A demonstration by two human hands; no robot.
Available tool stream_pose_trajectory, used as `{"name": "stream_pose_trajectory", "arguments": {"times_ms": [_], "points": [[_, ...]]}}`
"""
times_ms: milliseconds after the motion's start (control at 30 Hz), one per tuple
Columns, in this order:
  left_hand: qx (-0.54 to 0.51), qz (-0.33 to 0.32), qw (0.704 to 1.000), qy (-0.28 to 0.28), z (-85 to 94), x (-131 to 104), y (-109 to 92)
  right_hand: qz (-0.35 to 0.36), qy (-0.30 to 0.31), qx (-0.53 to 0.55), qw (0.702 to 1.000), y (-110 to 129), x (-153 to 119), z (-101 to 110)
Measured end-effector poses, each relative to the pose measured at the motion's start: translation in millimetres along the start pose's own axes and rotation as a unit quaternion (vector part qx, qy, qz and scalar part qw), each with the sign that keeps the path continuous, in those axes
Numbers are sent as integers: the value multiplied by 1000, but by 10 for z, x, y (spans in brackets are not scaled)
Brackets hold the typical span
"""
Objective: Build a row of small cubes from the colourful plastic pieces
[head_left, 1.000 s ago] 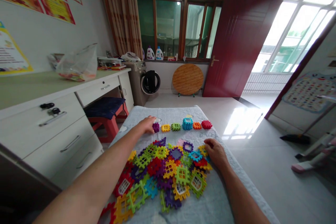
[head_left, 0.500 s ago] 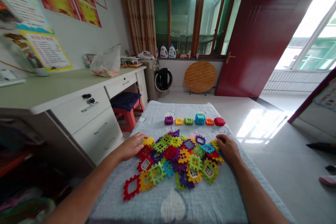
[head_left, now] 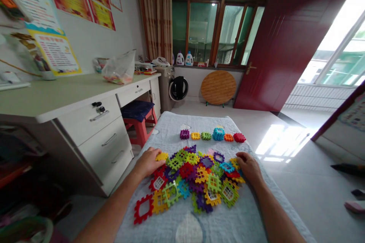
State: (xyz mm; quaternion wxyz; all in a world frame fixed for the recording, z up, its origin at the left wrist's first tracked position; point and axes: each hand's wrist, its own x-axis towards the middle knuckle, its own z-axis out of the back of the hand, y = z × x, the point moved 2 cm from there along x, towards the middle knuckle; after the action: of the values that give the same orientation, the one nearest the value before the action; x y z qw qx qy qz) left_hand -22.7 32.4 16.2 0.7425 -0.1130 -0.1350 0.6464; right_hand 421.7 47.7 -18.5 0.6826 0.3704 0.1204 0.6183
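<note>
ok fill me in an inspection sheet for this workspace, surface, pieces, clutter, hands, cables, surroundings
Surface: pale blue patterned cloth, somewhat wrinkled
Job's things: heap of loose toothed plastic pieces, mixed colours; beyond it, a row of six coloured groups, the blue one tallest
Clutter: clear plastic bag on the side desk
Hands: left hand at a yellow piece, right hand at the heap's opposite edge; grip unclear on both
Cables: thin orange cord along the left wall
Surroundings: stool, washing machine, round wooden board, open red door
</note>
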Motion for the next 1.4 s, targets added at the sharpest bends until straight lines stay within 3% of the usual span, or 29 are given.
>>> {"name": "stream_pose_trajectory", "arguments": {"times_ms": [133,367,500,633,967,1033,1133,1267,1400], "points": [[-8,-7,999,43,57,83,-15,0,-5,6,1000,27,-4,11],[7,-54,981,185,177,279,-27,-15,14,3,1000,-29,14,-17],[39,-42,973,222,230,360,-83,-19,15,9,1000,-48,12,-26],[54,-42,974,214,223,410,-158,-23,10,19,1000,-50,9,-29],[44,-66,992,97,106,362,-274,-12,3,10,1000,4,0,3],[53,-72,995,47,140,296,-392,-11,4,9,1000,9,-2,7],[59,-130,990,-17,185,118,-756,-6,6,1,1000,9,-5,6],[-6,-269,963,23,79,-153,-1349,-5,4,-7,1000,3,-15,2],[24,-301,950,75,-141,-226,-1616,-1,2,1,1000,5,-24,-3]]}}
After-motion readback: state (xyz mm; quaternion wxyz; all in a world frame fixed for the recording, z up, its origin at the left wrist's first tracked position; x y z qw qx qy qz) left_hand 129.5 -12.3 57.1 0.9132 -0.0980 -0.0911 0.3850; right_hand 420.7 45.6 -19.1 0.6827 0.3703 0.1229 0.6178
